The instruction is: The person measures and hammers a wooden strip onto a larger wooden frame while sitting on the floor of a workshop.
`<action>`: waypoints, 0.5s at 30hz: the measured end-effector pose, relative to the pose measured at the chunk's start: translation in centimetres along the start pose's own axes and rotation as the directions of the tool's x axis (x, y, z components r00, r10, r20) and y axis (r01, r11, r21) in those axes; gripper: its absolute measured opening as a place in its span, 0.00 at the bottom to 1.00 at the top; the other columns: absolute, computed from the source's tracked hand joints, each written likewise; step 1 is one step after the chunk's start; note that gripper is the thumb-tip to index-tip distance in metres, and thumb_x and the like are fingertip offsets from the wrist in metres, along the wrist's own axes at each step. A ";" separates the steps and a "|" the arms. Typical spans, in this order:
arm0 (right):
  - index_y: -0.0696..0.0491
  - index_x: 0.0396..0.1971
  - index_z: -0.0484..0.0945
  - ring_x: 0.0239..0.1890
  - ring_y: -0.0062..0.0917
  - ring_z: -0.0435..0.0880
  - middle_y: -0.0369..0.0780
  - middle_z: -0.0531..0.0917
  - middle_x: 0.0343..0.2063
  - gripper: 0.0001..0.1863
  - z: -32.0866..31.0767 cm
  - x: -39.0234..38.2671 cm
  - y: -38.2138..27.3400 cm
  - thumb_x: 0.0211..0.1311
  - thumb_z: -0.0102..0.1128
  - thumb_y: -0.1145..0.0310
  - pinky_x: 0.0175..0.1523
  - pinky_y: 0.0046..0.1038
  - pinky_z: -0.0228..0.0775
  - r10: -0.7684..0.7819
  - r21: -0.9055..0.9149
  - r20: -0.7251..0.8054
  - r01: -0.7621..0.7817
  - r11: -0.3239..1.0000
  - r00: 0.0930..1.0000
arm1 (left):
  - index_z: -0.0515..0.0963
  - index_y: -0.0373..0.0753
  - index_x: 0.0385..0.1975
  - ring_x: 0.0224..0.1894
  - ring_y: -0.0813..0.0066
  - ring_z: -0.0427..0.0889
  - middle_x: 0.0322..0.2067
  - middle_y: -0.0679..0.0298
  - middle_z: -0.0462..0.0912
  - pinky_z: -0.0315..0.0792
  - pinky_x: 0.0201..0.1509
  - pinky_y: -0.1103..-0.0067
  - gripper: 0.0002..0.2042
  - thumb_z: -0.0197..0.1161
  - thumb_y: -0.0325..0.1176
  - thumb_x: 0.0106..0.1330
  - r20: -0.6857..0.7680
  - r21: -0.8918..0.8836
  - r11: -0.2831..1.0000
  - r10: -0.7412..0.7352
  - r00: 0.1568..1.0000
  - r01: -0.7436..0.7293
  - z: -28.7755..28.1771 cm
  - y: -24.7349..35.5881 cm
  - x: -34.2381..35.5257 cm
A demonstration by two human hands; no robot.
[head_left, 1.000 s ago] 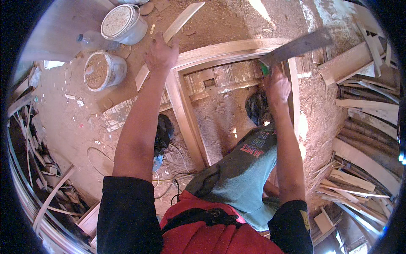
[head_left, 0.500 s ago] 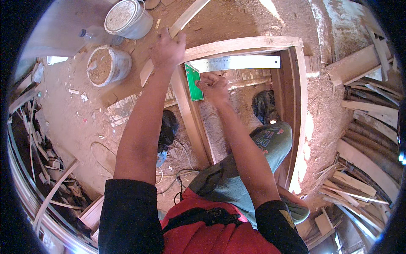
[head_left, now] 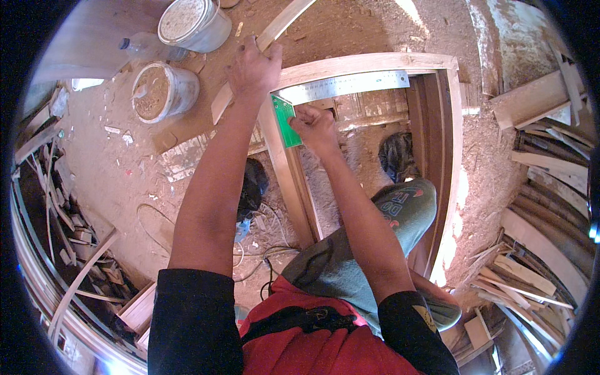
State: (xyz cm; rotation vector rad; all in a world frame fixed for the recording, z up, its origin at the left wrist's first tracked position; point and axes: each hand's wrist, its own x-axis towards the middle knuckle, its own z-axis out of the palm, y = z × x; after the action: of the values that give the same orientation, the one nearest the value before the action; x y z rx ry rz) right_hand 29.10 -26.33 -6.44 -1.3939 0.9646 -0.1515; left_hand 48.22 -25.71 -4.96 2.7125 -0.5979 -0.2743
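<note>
My left hand (head_left: pixel 255 72) is closed on a pale wooden slat (head_left: pixel 284 22) lying diagonally at the upper-left corner of a rectangular wooden frame (head_left: pixel 369 62). My right hand (head_left: pixel 315 131) holds the green handle (head_left: pixel 282 115) of a try square against the inner face of the frame's left member (head_left: pixel 290 200). The square's steel blade (head_left: pixel 350 84) runs along inside the top member, reaching the right side. Dark shapes, maybe shoes (head_left: pixel 395 156), sit under the frame, and my grey-trousered leg (head_left: pixel 403 212) is bent inside its lower part.
Two white buckets (head_left: pixel 194 25) and a plastic bottle (head_left: pixel 150 49) stand upper left beside a pale panel (head_left: pixel 81 44). Offcuts (head_left: pixel 69 231) pile at the left, stacked boards (head_left: pixel 547 219) at the right. Cables (head_left: pixel 269 256) trail on the dusty floor (head_left: pixel 106 156).
The square has swung from above the frame's upper-right corner down into its upper-left inside corner, with my right hand moving left with it. The view has shifted slightly; my left hand keeps its hold.
</note>
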 end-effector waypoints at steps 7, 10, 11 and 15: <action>0.61 0.43 0.84 0.30 0.22 0.85 0.42 0.88 0.31 0.13 0.5 0.4 1.0 0.57 0.66 0.75 0.37 0.27 0.79 -0.025 0.165 -0.033 0.031 0.986 0.999 | 0.70 0.38 0.63 0.57 0.48 0.79 0.54 0.45 0.79 0.65 0.64 0.52 0.33 0.54 0.57 0.66 0.019 0.025 0.999 0.031 0.999 -0.031 0.0 0.1 0.3; 0.61 0.43 0.84 0.30 0.21 0.85 0.42 0.88 0.30 0.13 0.6 0.1 1.2 0.58 0.66 0.75 0.37 0.26 0.79 -0.077 0.070 -0.027 0.079 0.994 0.997 | 0.69 0.38 0.64 0.57 0.48 0.79 0.55 0.45 0.79 0.65 0.64 0.53 0.34 0.53 0.58 0.66 0.023 0.050 0.998 0.032 0.999 -0.033 0.1 0.1 0.4; 0.61 0.43 0.84 0.31 0.22 0.85 0.42 0.88 0.30 0.13 0.7 0.1 1.4 0.58 0.66 0.75 0.37 0.27 0.79 -0.084 0.092 -0.030 0.086 0.992 0.996 | 0.69 0.38 0.64 0.57 0.48 0.79 0.55 0.45 0.79 0.65 0.65 0.53 0.34 0.53 0.58 0.66 0.026 0.054 0.998 0.032 0.999 -0.033 0.0 0.3 0.3; 0.61 0.43 0.84 0.31 0.24 0.85 0.43 0.87 0.30 0.13 1.0 0.0 1.1 0.58 0.66 0.76 0.38 0.29 0.78 -0.138 0.105 -0.041 0.141 0.984 0.990 | 0.67 0.38 0.65 0.57 0.47 0.79 0.56 0.46 0.78 0.65 0.65 0.54 0.35 0.54 0.58 0.66 0.026 0.048 0.999 0.008 1.000 -0.009 0.2 0.0 0.2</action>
State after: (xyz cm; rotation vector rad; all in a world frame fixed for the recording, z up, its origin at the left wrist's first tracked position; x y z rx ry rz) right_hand 29.31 -25.30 -7.49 -1.3624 0.8733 -0.3286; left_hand 48.35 -25.88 -5.19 2.7559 -0.6309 -0.2968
